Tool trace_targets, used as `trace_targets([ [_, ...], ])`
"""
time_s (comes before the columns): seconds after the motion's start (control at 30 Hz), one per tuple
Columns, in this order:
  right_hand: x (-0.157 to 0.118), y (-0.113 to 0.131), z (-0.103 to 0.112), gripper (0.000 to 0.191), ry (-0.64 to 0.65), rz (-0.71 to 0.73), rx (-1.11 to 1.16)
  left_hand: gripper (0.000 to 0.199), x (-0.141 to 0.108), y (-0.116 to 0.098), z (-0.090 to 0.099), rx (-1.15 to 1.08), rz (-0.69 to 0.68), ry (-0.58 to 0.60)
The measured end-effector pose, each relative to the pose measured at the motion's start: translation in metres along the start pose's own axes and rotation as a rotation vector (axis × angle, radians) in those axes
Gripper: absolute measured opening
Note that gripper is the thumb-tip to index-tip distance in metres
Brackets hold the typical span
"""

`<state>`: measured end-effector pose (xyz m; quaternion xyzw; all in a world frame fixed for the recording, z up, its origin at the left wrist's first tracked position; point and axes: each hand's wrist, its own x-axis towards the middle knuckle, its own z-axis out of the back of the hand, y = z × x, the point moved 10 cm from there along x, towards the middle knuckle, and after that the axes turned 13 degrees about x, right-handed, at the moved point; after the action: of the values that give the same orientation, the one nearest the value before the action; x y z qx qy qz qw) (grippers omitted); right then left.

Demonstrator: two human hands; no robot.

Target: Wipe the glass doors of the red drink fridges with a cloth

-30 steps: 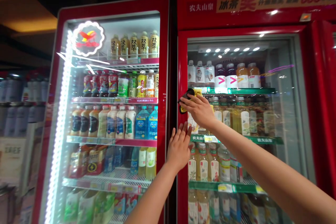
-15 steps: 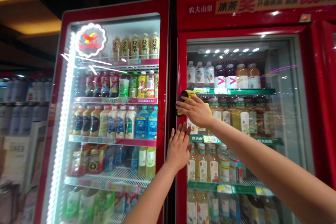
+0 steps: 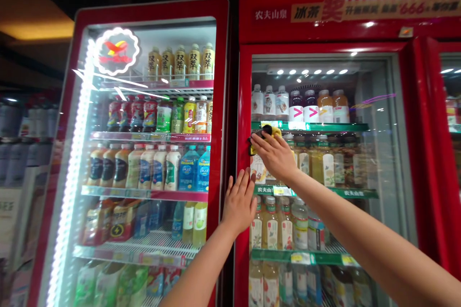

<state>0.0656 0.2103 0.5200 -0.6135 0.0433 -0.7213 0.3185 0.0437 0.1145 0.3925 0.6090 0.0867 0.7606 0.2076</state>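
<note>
My right hand (image 3: 275, 156) presses a yellow and black cloth (image 3: 267, 130) against the glass door (image 3: 382, 153) of the red drinks fridge on the right. The cloth lies near the glass's left edge, level with the second shelf of bottles, and is partly hidden under the fingers. Lower and to the left, my left hand (image 3: 238, 204) holds nothing. Its fingers are stretched out and spread, with the palm towards the red door frame (image 3: 245, 91) and fingertips at the glass's edge.
To the left stands another red-framed drinks fridge (image 3: 220, 105), brightly lit, with a round glowing logo (image 3: 116, 51). A dark narrow gap (image 3: 233, 72) separates the two fridges. Bottles line the shelves behind both doors. More shelved goods (image 3: 21, 153) appear blurred at the far left.
My right hand has slid the cloth rightwards, from the red door frame onto the glass. My left hand stays at the frame. The whole view has shifted slightly.
</note>
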Motion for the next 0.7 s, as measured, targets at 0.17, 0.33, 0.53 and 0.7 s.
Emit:
trace_targets([
  [0.17,0.01,-0.038,0.019,0.052,-0.097,-0.152,-0.025,0.075,0.001,0.001,-0.002,0.047,0.008,-0.007],
  [0.33,-0.03,-0.031,0.014,0.059,-0.091,-0.256,-0.079,0.078,0.002,0.001,0.003,0.063,-0.004,-0.026],
  [0.53,-0.014,-0.048,0.017,0.056,-0.03,-0.196,-0.049,0.078,0.015,-0.001,0.013,0.061,-0.026,-0.093],
  [0.7,-0.047,-0.07,0.036,0.056,-0.144,-0.393,-0.084,0.072,0.044,-0.011,0.017,0.068,-0.086,-0.131],
])
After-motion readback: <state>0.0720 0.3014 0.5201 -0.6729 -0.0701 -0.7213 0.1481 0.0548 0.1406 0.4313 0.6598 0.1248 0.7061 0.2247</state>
